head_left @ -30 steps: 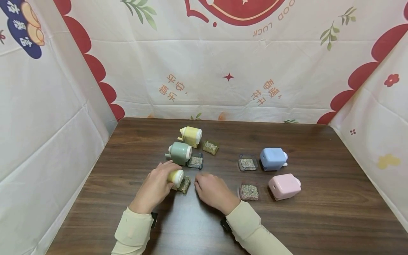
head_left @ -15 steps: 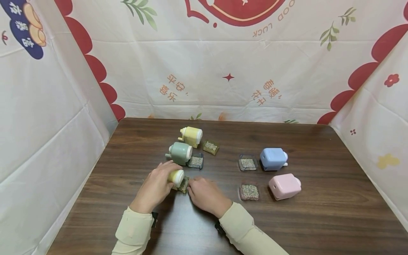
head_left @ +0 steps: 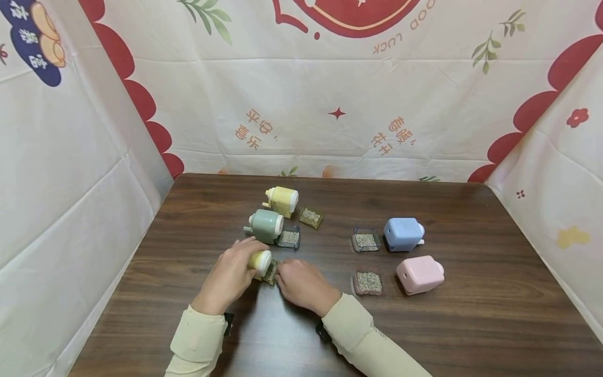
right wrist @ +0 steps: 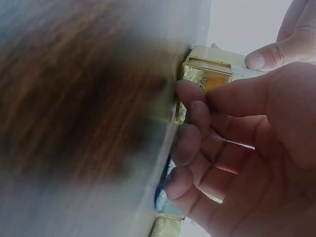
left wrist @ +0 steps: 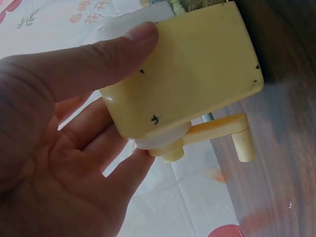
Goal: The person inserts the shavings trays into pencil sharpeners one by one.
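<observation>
My left hand (head_left: 230, 275) grips a yellow hand-crank pencil sharpener (left wrist: 197, 74), thumb across one flat side. Its crank (left wrist: 215, 130) sticks out in the left wrist view, and in the head view the hand covers most of the body. An amber see-through shavings drawer (head_left: 270, 273), filled with pale bits, lies partly out at the sharpener's base. My right hand (head_left: 303, 285) has its fingers curled, with thumb and forefinger pinching the outer end of that drawer (right wrist: 195, 75) in the right wrist view.
Behind my left hand stand a green sharpener (head_left: 266, 226) and another yellow sharpener (head_left: 282, 201), with filled drawers (head_left: 289, 239) beside them. On the right are a blue sharpener (head_left: 403, 234), a pink sharpener (head_left: 420, 275) and two more filled drawers (head_left: 368, 283). A printed cloth (head_left: 301, 104) rises behind the table.
My right hand has moved left from the bare table to the amber drawer, which has shifted slightly toward the yellow sharpener. The left hand has stayed in place.
</observation>
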A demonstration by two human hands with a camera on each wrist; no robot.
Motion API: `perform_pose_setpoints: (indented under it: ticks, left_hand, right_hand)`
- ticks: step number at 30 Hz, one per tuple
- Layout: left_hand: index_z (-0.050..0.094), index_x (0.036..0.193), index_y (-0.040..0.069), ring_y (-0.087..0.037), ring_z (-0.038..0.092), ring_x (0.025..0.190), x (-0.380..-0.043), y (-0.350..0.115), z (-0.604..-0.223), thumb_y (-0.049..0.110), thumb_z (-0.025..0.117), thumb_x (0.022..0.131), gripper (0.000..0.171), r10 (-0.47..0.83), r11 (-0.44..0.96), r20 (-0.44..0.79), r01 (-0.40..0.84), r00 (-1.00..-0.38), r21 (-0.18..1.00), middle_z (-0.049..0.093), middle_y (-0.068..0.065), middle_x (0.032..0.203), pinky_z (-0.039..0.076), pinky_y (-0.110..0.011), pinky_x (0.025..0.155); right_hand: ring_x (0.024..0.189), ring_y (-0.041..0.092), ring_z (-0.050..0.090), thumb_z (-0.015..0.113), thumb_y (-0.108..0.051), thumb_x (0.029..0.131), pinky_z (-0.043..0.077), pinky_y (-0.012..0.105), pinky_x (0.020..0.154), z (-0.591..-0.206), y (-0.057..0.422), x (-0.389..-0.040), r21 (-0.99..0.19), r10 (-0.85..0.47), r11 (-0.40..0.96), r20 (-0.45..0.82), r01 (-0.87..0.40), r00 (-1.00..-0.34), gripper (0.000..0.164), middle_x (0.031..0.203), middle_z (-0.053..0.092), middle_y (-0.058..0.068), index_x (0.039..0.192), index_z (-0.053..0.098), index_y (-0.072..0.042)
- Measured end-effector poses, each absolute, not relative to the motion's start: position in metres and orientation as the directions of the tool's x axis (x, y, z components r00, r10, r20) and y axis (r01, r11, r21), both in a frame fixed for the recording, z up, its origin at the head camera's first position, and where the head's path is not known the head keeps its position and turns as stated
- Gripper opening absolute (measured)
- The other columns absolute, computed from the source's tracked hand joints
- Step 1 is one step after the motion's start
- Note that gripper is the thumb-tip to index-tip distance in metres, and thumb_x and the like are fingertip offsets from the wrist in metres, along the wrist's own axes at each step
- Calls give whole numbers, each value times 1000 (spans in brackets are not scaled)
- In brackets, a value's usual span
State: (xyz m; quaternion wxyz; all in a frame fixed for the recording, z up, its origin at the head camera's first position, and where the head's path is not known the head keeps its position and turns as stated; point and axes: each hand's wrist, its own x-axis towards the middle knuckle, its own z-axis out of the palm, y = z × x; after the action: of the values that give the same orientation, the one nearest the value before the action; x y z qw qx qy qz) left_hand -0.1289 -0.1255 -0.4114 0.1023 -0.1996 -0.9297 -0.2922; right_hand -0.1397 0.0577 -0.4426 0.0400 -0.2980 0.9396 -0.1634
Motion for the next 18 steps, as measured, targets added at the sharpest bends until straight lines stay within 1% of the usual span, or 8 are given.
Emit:
perform_pose_setpoints:
  ticks: [6, 11, 18]
  left_hand:
    - [70, 102, 11, -31, 59, 124, -129, -126, -411, -19, 79, 63, 49, 311, 749, 312, 433, -898, 501, 70, -7, 114, 38, -56, 108]
    - [70, 101, 11, -31, 60, 122, -130, -126, -411, -18, 79, 63, 48, 319, 744, 328, 450, -889, 494, 71, -7, 113, 38, -56, 108]
    - [71, 102, 11, -32, 60, 122, -130, -126, -412, -17, 79, 63, 48, 321, 745, 331, 453, -887, 490, 71, -7, 113, 38, -56, 108]
  right_hand:
    - [61, 11, 56, 61, -16, 96, 48, 26, 52, -440, 56, -140, -344, -574, 767, 9, -541, -819, 23, 73, 59, -2, 73, 61, -15]
    - [61, 12, 57, 61, -15, 95, 51, 28, 55, -440, 54, -142, -340, -578, 764, 18, -548, -816, 25, 70, 59, -3, 70, 59, -15]
    - [63, 12, 59, 61, -14, 94, 51, 28, 56, -441, 53, -144, -344, -582, 763, 3, -547, -813, 23, 72, 61, -2, 72, 61, -15]
